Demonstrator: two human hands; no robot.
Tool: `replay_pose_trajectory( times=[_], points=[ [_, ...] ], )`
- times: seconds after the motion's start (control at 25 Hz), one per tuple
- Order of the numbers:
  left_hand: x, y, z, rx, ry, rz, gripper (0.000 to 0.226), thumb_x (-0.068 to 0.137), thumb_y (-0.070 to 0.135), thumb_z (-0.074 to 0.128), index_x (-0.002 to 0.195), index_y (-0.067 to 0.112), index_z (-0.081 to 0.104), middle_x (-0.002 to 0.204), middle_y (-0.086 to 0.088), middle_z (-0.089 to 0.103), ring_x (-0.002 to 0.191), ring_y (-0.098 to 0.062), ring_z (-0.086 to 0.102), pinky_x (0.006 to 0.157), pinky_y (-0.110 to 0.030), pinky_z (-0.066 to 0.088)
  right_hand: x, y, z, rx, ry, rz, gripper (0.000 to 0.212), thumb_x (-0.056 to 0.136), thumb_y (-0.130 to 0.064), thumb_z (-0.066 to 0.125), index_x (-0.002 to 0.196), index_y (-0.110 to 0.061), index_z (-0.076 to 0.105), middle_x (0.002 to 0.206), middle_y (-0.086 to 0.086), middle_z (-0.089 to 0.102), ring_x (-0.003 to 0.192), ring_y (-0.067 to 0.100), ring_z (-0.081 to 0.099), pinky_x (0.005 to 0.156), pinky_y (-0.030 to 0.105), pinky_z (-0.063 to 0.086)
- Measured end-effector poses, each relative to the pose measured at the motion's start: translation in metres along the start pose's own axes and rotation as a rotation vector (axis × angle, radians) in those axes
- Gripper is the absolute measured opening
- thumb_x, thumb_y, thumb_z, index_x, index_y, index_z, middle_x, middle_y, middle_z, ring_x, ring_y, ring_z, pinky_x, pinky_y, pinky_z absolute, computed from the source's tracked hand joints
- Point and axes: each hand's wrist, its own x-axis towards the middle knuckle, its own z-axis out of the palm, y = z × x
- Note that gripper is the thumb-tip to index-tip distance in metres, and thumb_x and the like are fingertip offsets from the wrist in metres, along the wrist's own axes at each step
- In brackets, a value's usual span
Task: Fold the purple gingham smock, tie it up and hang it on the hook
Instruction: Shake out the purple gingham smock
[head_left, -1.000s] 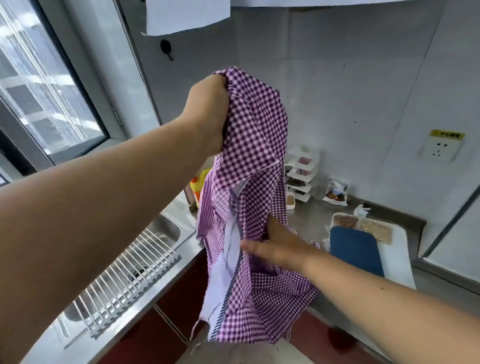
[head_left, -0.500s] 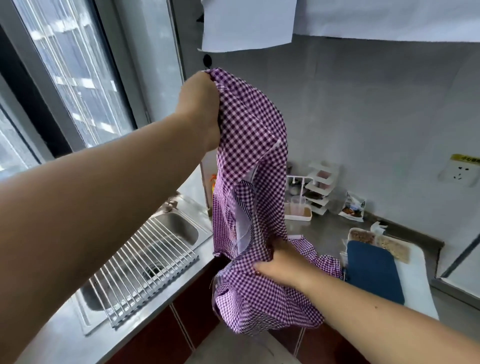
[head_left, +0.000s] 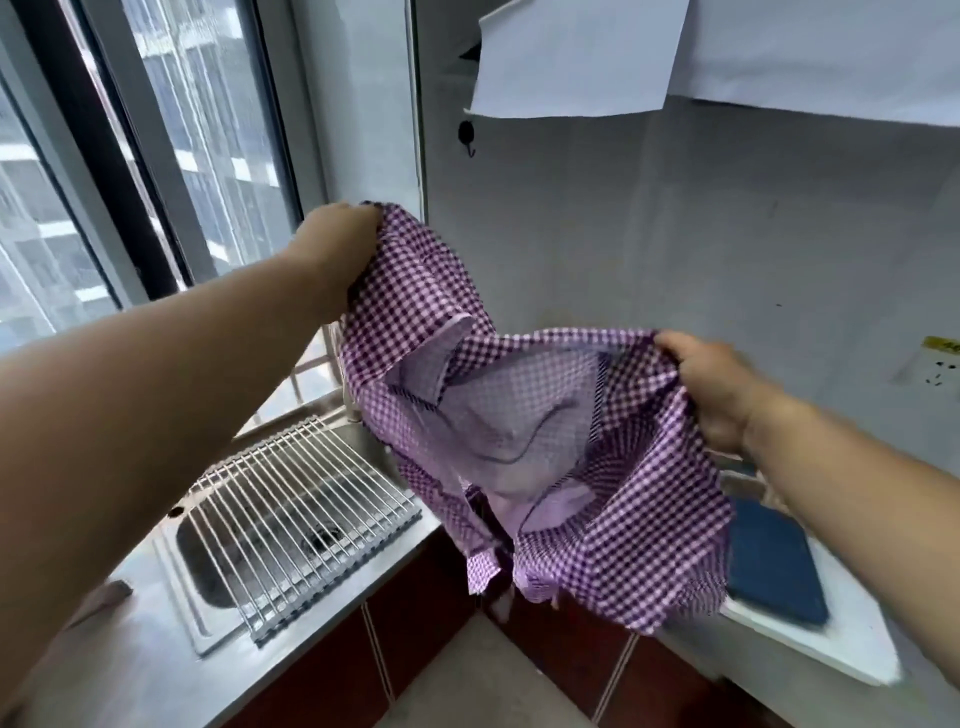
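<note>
- Left hand (head_left: 340, 244) grips smock (head_left: 545, 452) top edge, below hook (head_left: 467, 136).
- Right hand (head_left: 709, 387) pinches opposite edge.
- Smock hangs spread, unfolded, right of the sink rack (head_left: 306, 514).

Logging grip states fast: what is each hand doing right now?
Left hand: grips the purple gingham smock.
Right hand: grips the smock's other edge.

**Cloth, steel and paper in a kitchen corner**

A thin woven cotton-like smock (head_left: 545, 457) is hanging matt and soft, its paler lining showing through. The sink (head_left: 208, 571) and counter (head_left: 130, 670) are gleaming as brushed steel, under a shiny wire rack (head_left: 296, 514). Matt white paper (head_left: 576, 57) is hanging above a dark hook (head_left: 467, 136). A matt blue mat (head_left: 774, 566) is lying flat.
</note>
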Motion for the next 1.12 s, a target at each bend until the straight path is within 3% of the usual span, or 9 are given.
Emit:
replay_pose_trajectory(
  times=[0.12,0.28,0.4,0.52,0.68,0.84,0.96,1.04,1.12],
  points=[
    [0.003,-0.014,-0.016,0.304,0.051,-0.020,0.019,0.104,0.023,0.048,0.107,0.010,0.061,0.104,-0.011,0.066,0.102,-0.031,0.063,0.085,-0.038,0.054,-0.012,-0.042,-0.008,-0.112,0.039,-0.074,0.041,0.109,-0.032,0.047,0.108,-0.003,0.076,0.090,0.011,0.080,0.077,0.026,0.076,0.080,0.039,0.060],
    [0.003,-0.034,-0.037,0.482,-0.157,-0.137,0.058,0.099,0.056,0.057,0.137,0.013,0.056,0.130,-0.014,0.058,0.120,-0.036,0.057,0.106,-0.050,0.046,-0.014,-0.059,-0.017,-0.197,0.067,-0.141,0.045,0.109,-0.036,0.050,0.124,0.000,0.071,0.121,0.017,0.076,0.110,0.035,0.073,0.100,0.045,0.057],
    [-0.001,-0.043,-0.037,0.798,-0.462,-0.035,0.069,0.087,0.079,0.056,0.136,0.031,0.057,0.139,-0.006,0.056,0.129,-0.031,0.055,0.112,-0.050,0.044,-0.017,-0.060,-0.017,-0.264,0.043,-0.145,0.037,0.108,-0.025,0.049,0.117,0.004,0.071,0.121,0.020,0.074,0.104,0.034,0.072,0.096,0.041,0.056],
    [-0.010,-0.052,-0.026,1.053,-0.588,0.042,0.048,0.095,0.069,0.055,0.113,0.027,0.069,0.127,-0.003,0.068,0.109,-0.022,0.062,0.100,-0.038,0.049,-0.022,-0.058,-0.017,-0.377,-0.040,-0.164,0.031,0.105,-0.010,0.045,0.120,0.010,0.064,0.116,0.024,0.067,0.100,0.034,0.065,0.095,0.043,0.052],
    [-0.007,-0.067,-0.022,0.611,-0.400,-0.096,0.056,0.103,0.049,0.047,0.140,0.010,0.060,0.132,-0.011,0.068,0.111,-0.026,0.064,0.103,-0.037,0.048,-0.031,-0.059,-0.006,-0.411,-0.095,-0.212,0.027,0.109,-0.007,0.045,0.115,0.002,0.069,0.102,0.015,0.077,0.082,0.020,0.074,0.076,0.031,0.063],
    [-0.003,-0.068,-0.024,-0.224,-0.180,-0.336,0.047,0.101,0.043,0.058,0.130,0.005,0.062,0.116,-0.013,0.074,0.102,-0.026,0.073,0.095,-0.047,0.059,-0.030,-0.048,0.007,-0.609,-0.021,-0.286,0.023,0.110,-0.014,0.049,0.104,-0.013,0.072,0.093,0.005,0.075,0.081,0.015,0.067,0.071,0.029,0.051],
    [-0.017,-0.046,-0.012,-0.441,-0.186,-0.341,0.047,0.103,0.041,0.060,0.132,0.004,0.060,0.120,-0.011,0.075,0.107,-0.027,0.074,0.095,-0.045,0.057,-0.025,-0.029,0.025,-0.919,0.058,-0.363,0.018,0.107,-0.016,0.050,0.109,-0.024,0.066,0.096,-0.008,0.070,0.083,0.002,0.063,0.074,0.019,0.045],
    [-0.031,-0.024,-0.002,-0.475,-0.220,-0.309,0.046,0.102,0.044,0.061,0.128,0.005,0.063,0.113,-0.008,0.078,0.103,-0.025,0.076,0.088,-0.041,0.056,-0.022,-0.008,0.040,-0.951,0.009,-0.432,0.025,0.105,-0.017,0.052,0.121,-0.034,0.058,0.100,-0.016,0.064,0.080,-0.012,0.059,0.074,0.009,0.041],
    [-0.044,-0.011,0.009,-0.462,-0.260,-0.262,0.048,0.102,0.048,0.060,0.128,0.007,0.063,0.113,-0.007,0.078,0.105,-0.024,0.075,0.089,-0.040,0.054,-0.019,0.015,0.056,-0.996,-0.101,-0.487,0.020,0.106,-0.030,0.055,0.123,-0.039,0.058,0.106,-0.022,0.064,0.091,-0.013,0.059,0.089,0.017,0.046]
  ],
)
